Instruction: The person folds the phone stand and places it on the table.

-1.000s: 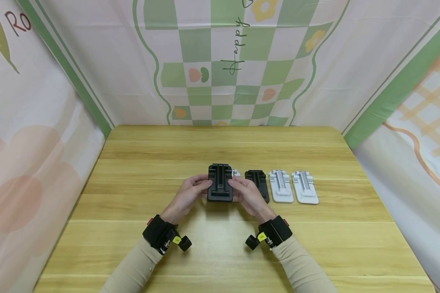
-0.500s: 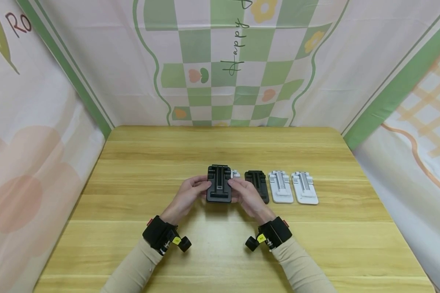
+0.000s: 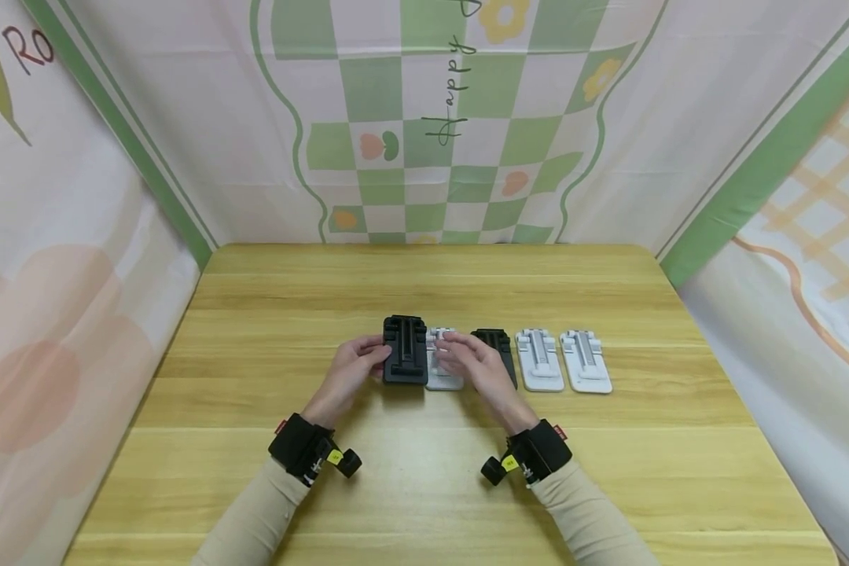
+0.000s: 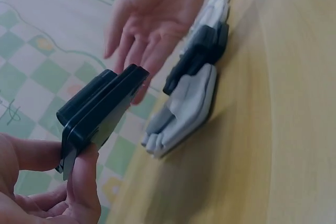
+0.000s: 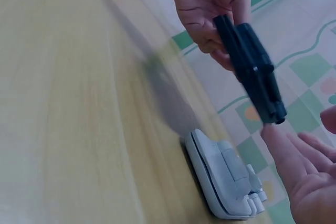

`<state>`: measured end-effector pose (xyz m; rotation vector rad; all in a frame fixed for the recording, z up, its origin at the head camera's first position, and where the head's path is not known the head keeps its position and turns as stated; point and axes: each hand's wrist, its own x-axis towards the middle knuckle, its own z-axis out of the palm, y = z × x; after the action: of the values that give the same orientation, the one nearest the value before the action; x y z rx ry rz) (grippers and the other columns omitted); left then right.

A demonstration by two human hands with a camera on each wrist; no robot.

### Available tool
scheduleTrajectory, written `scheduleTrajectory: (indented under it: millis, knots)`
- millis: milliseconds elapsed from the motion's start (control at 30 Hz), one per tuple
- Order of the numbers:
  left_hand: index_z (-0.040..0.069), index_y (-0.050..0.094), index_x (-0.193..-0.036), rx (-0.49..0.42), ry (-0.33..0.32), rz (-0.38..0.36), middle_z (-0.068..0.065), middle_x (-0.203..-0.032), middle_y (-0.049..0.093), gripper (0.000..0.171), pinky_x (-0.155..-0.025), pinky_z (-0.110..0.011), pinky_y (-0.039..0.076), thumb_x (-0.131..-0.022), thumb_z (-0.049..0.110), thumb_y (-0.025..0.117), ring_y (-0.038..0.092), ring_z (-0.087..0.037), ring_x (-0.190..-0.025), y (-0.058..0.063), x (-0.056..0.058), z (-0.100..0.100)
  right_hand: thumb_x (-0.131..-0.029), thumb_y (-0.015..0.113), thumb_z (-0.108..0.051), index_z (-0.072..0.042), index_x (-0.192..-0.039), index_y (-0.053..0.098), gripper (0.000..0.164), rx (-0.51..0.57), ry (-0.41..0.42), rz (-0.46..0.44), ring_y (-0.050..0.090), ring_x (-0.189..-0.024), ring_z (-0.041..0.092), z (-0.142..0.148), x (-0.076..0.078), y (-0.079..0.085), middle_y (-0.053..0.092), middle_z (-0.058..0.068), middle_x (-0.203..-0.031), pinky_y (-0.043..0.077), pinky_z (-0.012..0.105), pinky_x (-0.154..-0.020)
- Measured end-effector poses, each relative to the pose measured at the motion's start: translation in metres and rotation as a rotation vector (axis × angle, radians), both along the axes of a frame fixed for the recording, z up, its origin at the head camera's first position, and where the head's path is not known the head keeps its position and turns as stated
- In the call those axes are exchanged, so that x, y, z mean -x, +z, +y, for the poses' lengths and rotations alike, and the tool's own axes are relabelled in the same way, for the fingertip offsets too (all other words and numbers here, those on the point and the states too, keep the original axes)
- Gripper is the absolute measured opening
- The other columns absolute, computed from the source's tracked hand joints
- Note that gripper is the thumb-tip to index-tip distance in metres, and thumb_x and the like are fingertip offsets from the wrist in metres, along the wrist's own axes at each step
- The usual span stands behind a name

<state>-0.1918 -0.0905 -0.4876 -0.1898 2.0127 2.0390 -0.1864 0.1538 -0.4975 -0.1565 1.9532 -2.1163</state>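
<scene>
A folded black phone stand (image 3: pixel 406 350) is up off the table, pinched at its left edge between the thumb and fingers of my left hand (image 3: pixel 345 374). In the left wrist view the thumb lies on one face of the stand (image 4: pixel 100 111) and a finger on the other. My right hand (image 3: pixel 486 377) is just right of it, fingers extended and holding nothing. In the head view a gap separates that hand from the held stand. A folded white phone stand (image 3: pixel 443 379) lies between the hands, partly covered by the right fingers.
Right of the white stand lie another black phone stand (image 3: pixel 497 339), partly behind the right hand, and two more white stands (image 3: pixel 540 362), all folded and flat in a row. The wooden table (image 3: pixel 424 511) ends at a printed cloth backdrop (image 3: pixel 375 189).
My right hand has let go of the black phone stand and moved slightly right. My left hand has carried the stand a little left, uncovering the white stand behind it.
</scene>
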Motion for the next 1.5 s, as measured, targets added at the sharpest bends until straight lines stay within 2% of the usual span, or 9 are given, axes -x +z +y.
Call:
scheduleTrajectory:
  millis: [200, 433, 633, 800, 1000, 1167, 1367, 1500]
  knots:
    - [-0.009, 0.052, -0.143, 0.036, 0.010, 0.007, -0.026, -0.133, 0.061, 0.046, -0.074, -0.023, 0.053, -0.104, 0.012, 0.061, 0.064, -0.014, -0.094, -0.007, 0.002, -0.003, -0.109, 0.050, -0.013, 0.006, -0.149, 0.041, 0.045, 0.037, 0.005, 0.073, 0.047, -0.141, 0.040, 0.001, -0.002, -0.004, 0.048, 0.027, -0.152, 0.045, 0.035, -0.113]
    - [-0.006, 0.054, -0.143, 0.105, 0.028, -0.023, -0.024, -0.134, 0.061, 0.044, -0.076, -0.021, 0.053, -0.104, 0.013, 0.061, 0.062, -0.020, -0.104, -0.018, 0.010, -0.007, -0.110, 0.050, -0.015, 0.003, -0.149, 0.043, 0.044, 0.013, 0.018, 0.114, 0.049, -0.140, 0.039, 0.003, -0.003, -0.006, 0.050, 0.025, -0.150, 0.046, 0.036, -0.112]
    - [-0.007, 0.054, -0.142, 0.141, 0.029, -0.035, -0.024, -0.132, 0.062, 0.043, -0.075, -0.022, 0.053, -0.104, 0.012, 0.061, 0.063, -0.022, -0.103, -0.023, 0.014, -0.007, -0.110, 0.050, -0.014, 0.006, -0.147, 0.044, 0.043, 0.024, 0.020, 0.148, 0.050, -0.138, 0.041, 0.004, -0.002, -0.008, 0.050, 0.028, -0.148, 0.047, 0.039, -0.112]
    - [-0.006, 0.055, -0.142, 0.191, 0.025, -0.043, -0.024, -0.130, 0.063, 0.042, -0.074, -0.021, 0.053, -0.104, 0.010, 0.061, 0.062, -0.023, -0.104, -0.027, 0.017, -0.006, -0.110, 0.050, -0.016, 0.007, -0.145, 0.046, 0.042, 0.023, 0.012, 0.159, 0.055, -0.134, 0.032, 0.004, -0.003, -0.007, 0.051, 0.027, -0.148, 0.049, 0.037, -0.110]
    - [-0.007, 0.056, -0.141, 0.223, 0.031, -0.040, -0.023, -0.127, 0.065, 0.041, -0.074, -0.022, 0.054, -0.103, 0.009, 0.061, 0.063, -0.023, -0.102, -0.027, 0.018, -0.004, -0.110, 0.050, -0.017, 0.008, -0.145, 0.046, 0.043, 0.033, 0.011, 0.171, 0.060, -0.129, 0.018, 0.004, -0.003, -0.006, 0.051, 0.028, -0.147, 0.049, 0.036, -0.109]
    - [-0.008, 0.060, -0.136, 0.291, 0.011, 0.025, -0.022, -0.118, 0.069, 0.039, -0.071, -0.023, 0.056, -0.102, 0.009, 0.064, 0.066, -0.021, -0.095, -0.026, 0.018, -0.006, -0.110, 0.050, -0.017, 0.007, -0.144, 0.047, 0.042, 0.042, -0.001, 0.163, 0.060, -0.129, 0.020, 0.005, -0.004, -0.006, 0.052, 0.028, -0.146, 0.050, 0.037, -0.109]
    - [-0.007, 0.068, -0.125, 0.501, -0.018, 0.162, -0.018, -0.103, 0.075, 0.033, -0.064, -0.025, 0.058, -0.098, 0.010, 0.071, 0.069, -0.019, -0.080, -0.024, 0.016, -0.007, -0.109, 0.050, -0.015, 0.008, -0.143, 0.047, 0.041, 0.051, -0.001, 0.154, 0.057, -0.132, 0.029, 0.004, -0.004, -0.006, 0.051, 0.029, -0.146, 0.050, 0.039, -0.109]
    - [-0.006, 0.070, -0.123, 0.606, -0.027, 0.201, -0.016, -0.098, 0.076, 0.033, -0.059, -0.024, 0.055, -0.096, 0.012, 0.074, 0.068, -0.017, -0.074, -0.022, 0.016, -0.006, -0.109, 0.051, -0.015, 0.009, -0.142, 0.047, 0.041, 0.059, -0.002, 0.155, 0.057, -0.132, 0.030, 0.004, -0.005, -0.005, 0.052, 0.030, -0.146, 0.050, 0.038, -0.108]
